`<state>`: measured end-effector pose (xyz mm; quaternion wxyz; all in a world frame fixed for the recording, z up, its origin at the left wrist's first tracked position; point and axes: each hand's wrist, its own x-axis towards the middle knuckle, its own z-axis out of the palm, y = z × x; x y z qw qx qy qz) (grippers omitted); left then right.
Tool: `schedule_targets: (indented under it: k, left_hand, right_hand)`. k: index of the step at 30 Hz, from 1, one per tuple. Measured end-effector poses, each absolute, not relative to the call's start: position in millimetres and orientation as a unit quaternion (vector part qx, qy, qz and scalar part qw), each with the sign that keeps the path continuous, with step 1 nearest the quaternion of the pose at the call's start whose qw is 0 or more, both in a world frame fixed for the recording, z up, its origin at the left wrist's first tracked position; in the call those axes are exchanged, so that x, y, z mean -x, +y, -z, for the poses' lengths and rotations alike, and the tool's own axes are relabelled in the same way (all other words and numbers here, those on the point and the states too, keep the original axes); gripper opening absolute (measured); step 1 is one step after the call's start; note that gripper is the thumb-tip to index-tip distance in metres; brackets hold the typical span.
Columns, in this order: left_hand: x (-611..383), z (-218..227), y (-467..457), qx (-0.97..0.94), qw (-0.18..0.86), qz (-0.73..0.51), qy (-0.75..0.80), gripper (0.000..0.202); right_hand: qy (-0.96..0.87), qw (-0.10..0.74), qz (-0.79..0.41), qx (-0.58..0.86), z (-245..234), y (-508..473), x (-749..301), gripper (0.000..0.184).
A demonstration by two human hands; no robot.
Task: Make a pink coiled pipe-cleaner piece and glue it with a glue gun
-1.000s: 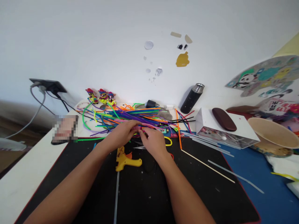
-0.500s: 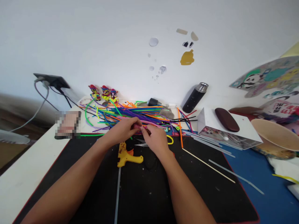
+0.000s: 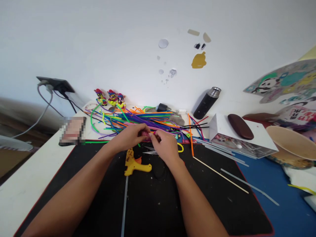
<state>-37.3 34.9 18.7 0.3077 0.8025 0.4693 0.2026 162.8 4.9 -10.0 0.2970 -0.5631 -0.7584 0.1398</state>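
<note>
My left hand (image 3: 132,136) and my right hand (image 3: 165,144) meet above the far edge of the black mat. Both have their fingers pinched on a small pinkish-red piece (image 3: 146,134), mostly covered by the fingers; its exact kind cannot be made out. Just behind them lies a heap of coloured pipe cleaners (image 3: 150,118). On the mat nearer to me is a yellow glue gun (image 3: 133,165) with a long translucent glue stick (image 3: 125,200) in its back end. Scissors (image 3: 181,148) with yellow handles lie partly beneath my right hand, blades pointing left.
Three small figures (image 3: 112,97) stand at the back left, near a phone (image 3: 74,130). A black thermos (image 3: 206,103) leans by the wall. At right are a white box (image 3: 261,133) with a brown case (image 3: 240,126), loose glue sticks (image 3: 249,184), a thin pale stick (image 3: 219,174) and a bowl (image 3: 291,141).
Both hands stay at nearly the same spot with the pinkish-red piece, the fingers shifting only slightly. The whole view has moved a little.
</note>
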Motion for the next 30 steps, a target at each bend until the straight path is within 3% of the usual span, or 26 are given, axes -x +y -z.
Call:
schedule_targets:
  k: [13, 24, 30]
  left_hand:
    - [38, -19, 36, -0.805, 0.331, -0.204, 0.448, 0.025]
    - [39, -23, 33, -0.740, 0.459, -0.260, 0.417, 0.026]
    - [38, -22, 33, -0.731, 0.471, -0.279, 0.407, 0.024]
  right_hand:
    - [-0.710, 0.369, -0.207, 0.564, 10, 5, -163, 0.022]
    - [-0.614, 0.449, -0.407, 0.505, 18, 13, -166, 0.031]
    - [-0.544, 0.474, -0.505, 0.473, 18, 14, -163, 0.036]
